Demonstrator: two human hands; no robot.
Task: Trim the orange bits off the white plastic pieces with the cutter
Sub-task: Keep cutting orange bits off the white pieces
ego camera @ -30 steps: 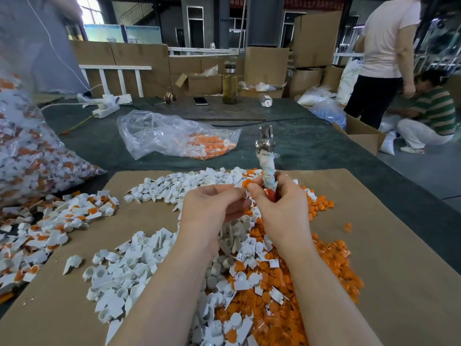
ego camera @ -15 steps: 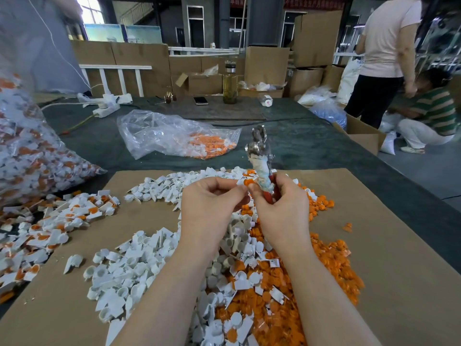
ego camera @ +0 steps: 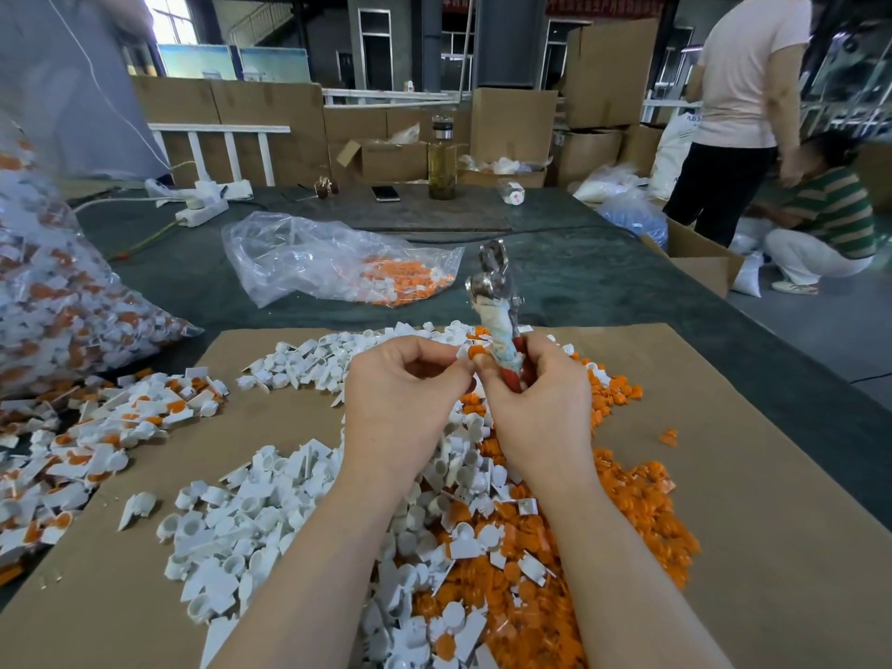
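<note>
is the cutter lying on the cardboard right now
No, the right hand grips the cutter upright above the white pieces, its metal head pointing up, off the cardboard.

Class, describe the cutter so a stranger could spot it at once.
Start at the brown cardboard sheet heaped with white and orange plastic. Above its middle, the right hand grips the cutter. It alone is shiny metal, standing upright, with a cloth-wrapped handle.

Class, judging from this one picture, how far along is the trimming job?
Done: trimmed white pieces and orange offcuts heaped on the cardboard. In hand: the left hand pinches one piece beside the cutter gripped by the right hand. Left: untrimmed pieces and a full bag.
</note>
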